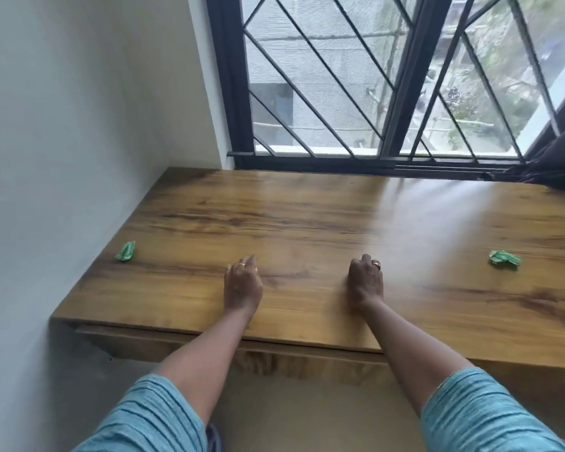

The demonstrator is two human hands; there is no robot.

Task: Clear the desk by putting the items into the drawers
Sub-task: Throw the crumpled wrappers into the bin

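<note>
Evidently between pickups, the left hand (243, 283) and right hand (366, 282) rest on the desk (307, 207), fingers loosely curled on nothing, while the wall-side green paper wad (125, 251) and the right-end green paper wad (504, 258) lie well apart, so next comes reaching for one and opening the drawer (137, 339).

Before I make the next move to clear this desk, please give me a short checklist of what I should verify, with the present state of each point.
1. Brown wooden desk cleared: two items remain, not ok.
2. Left crumpled green paper piece within view, apart from the left hand: ok.
3. Right crumpled green paper piece within view, apart from the right hand: ok.
4. Both hands free: fingers curled on the desk, palms hidden, cannot tell.
5. Wooden drawer front under the desk edge open: looks closed, not ok.
</note>
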